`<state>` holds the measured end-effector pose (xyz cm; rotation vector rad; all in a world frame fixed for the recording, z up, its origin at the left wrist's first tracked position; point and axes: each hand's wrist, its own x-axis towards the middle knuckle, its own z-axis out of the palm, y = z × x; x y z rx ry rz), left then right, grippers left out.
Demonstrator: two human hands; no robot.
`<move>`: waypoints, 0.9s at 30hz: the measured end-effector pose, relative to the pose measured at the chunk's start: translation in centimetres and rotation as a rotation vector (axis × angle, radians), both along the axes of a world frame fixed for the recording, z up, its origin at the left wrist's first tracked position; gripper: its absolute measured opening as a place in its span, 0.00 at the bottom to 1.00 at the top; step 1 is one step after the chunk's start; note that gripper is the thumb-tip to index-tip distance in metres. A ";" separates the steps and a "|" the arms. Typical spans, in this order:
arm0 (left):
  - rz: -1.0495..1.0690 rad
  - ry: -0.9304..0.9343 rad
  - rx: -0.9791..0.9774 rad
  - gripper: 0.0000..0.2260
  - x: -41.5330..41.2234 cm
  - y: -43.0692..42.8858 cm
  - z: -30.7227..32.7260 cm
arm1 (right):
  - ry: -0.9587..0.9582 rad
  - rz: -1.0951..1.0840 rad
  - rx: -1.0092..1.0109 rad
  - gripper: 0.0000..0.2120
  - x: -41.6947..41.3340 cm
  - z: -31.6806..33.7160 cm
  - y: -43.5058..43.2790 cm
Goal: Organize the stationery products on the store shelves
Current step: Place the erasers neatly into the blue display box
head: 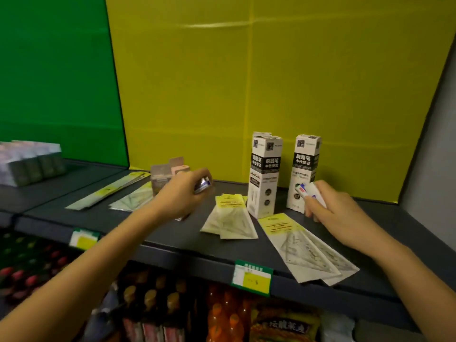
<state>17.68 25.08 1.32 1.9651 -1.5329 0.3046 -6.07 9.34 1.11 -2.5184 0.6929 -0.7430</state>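
The left hand [182, 193] grips a purple-labelled pack [203, 185] and the right hand [332, 211] a white pack [313, 193]; I'd group both beside the small cartons [161, 178], off the set-square packets [232, 223].

1. I faced a yellow back panel [271, 82], joined at left to a green panel [54, 70].
2. I saw a green-framed price tag [252, 277] and a second price tag [82, 239] further left.
3. Below me stood orange drink bottles [222, 314], beside a snack packet [283, 324].

dark grey shelf [172, 233] w/ 2 white refill boxes [265, 176] upright near the back, flat set-square packs [230, 222] in front & at left, long ruler pack [108, 191] far left, small carton [161, 178] behind, price tags [251, 276] on front edge.
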 end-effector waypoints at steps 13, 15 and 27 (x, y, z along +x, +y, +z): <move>0.502 0.180 -0.070 0.06 14.8 27.9 -3.9 | 0.113 0.422 -0.082 0.13 21.2 -1.3 18.9; 0.566 0.162 -0.070 0.06 17.1 32.4 -4.2 | 0.089 0.474 -0.062 0.13 24.9 -1.8 22.4; 0.790 0.056 -0.075 0.06 28.1 51.5 -3.9 | 0.143 0.653 -0.097 0.09 44.9 -2.2 38.0</move>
